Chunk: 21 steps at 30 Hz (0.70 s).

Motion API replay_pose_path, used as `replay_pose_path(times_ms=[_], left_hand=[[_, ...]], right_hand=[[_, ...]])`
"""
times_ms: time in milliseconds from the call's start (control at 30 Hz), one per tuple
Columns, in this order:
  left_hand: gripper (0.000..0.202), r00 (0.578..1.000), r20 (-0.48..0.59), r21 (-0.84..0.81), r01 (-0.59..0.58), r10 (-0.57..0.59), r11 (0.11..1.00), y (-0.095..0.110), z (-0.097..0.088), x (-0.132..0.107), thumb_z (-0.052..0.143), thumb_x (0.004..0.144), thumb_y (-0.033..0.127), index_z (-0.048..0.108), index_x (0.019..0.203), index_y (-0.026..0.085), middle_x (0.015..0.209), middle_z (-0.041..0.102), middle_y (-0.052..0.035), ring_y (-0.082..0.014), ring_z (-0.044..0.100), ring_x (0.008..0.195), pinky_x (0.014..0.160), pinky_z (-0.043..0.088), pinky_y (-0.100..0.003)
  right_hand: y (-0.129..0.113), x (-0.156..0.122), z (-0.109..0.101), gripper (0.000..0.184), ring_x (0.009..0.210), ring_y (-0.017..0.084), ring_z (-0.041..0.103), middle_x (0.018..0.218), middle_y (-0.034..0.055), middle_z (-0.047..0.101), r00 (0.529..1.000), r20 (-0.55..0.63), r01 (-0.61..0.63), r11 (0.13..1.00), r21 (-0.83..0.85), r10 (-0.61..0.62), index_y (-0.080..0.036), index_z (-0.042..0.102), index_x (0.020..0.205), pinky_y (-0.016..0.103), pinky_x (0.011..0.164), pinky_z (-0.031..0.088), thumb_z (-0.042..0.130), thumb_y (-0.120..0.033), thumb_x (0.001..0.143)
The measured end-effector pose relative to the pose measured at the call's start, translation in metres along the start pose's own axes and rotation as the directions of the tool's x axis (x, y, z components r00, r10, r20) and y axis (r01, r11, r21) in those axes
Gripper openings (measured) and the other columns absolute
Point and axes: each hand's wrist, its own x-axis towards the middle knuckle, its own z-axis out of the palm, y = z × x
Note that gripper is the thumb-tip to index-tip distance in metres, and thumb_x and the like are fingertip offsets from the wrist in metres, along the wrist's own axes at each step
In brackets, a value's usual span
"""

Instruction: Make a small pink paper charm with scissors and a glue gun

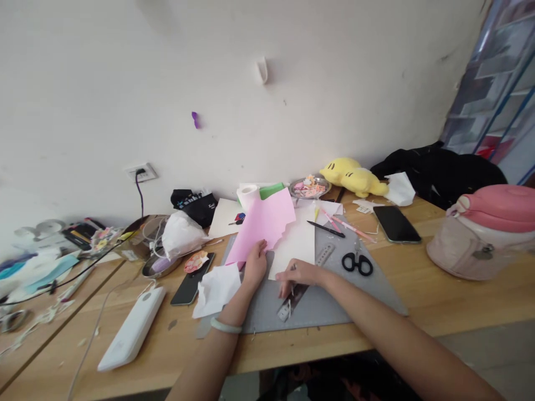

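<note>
My left hand [256, 264] grips the lower edge of a pink sheet of paper [261, 223], which is raised and curved, with a jagged cut along its right edge. Just right of it, my right hand [300, 273] is closed, fingertips pinched together by the lower edge of a white paper sheet [295, 245]. Whether those fingers hold the paper or something small is not clear. Under the right hand a ruler [324, 255] lies on a grey cutting mat [355, 301]. Black-handled scissors [357, 264] and a black pen [326, 229] rest to the right.
A crumpled white paper [217, 289], a phone [181, 289] and a white power bank [132, 328] lie on the left. Rightward are another phone [397, 224] and a pink-lidded container [480, 234]. Behind stand a plate of paper scraps [310, 187] and a yellow plush toy [353, 176].
</note>
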Motion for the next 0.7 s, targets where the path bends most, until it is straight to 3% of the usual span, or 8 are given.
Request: replay_pose_path(times_ms=[167, 367, 700], left_hand=[[0.031, 0.999, 0.048, 0.070, -0.028, 0.024, 0.997, 0.004, 0.003, -0.001, 0.054, 0.090, 0.030, 0.052, 0.118, 0.016, 0.120, 0.054, -0.0092, -0.0225, 0.057, 0.101, 0.084, 0.049, -0.043], [0.033, 0.989, 0.127, 0.232, -0.109, 0.080, 0.967, 0.014, 0.003, -0.009, 0.055, 0.089, 0.030, 0.051, 0.119, 0.017, 0.123, 0.052, -0.0096, -0.0240, 0.055, 0.105, 0.088, 0.047, -0.046], [0.034, 0.971, 0.188, 0.447, -0.218, 0.147, 0.868, 0.029, 0.001, -0.015, 0.054, 0.090, 0.029, 0.050, 0.122, 0.018, 0.129, 0.049, -0.0099, -0.0258, 0.052, 0.112, 0.093, 0.043, -0.049]], right_hand=[[0.000, -0.002, 0.005, 0.026, 0.090, 0.019, 0.061, 0.104, 0.0054, 0.062, 0.999, -0.032, -0.001, 0.998, 0.063, 0.003, -0.014, 0.059, 0.104, 0.039, 0.078, 0.051, 0.053, -0.034, 0.089], [0.001, -0.003, 0.006, 0.027, 0.080, 0.016, 0.063, 0.097, 0.0042, 0.064, 0.999, -0.006, -0.048, 0.990, 0.131, 0.049, -0.014, 0.059, 0.103, 0.035, 0.072, 0.052, 0.052, -0.036, 0.090], [0.006, 0.000, 0.003, 0.028, 0.086, 0.018, 0.061, 0.105, 0.0055, 0.061, 0.970, -0.085, -0.208, 0.957, 0.201, 0.228, -0.015, 0.057, 0.109, 0.036, 0.073, 0.052, 0.054, -0.034, 0.089]])
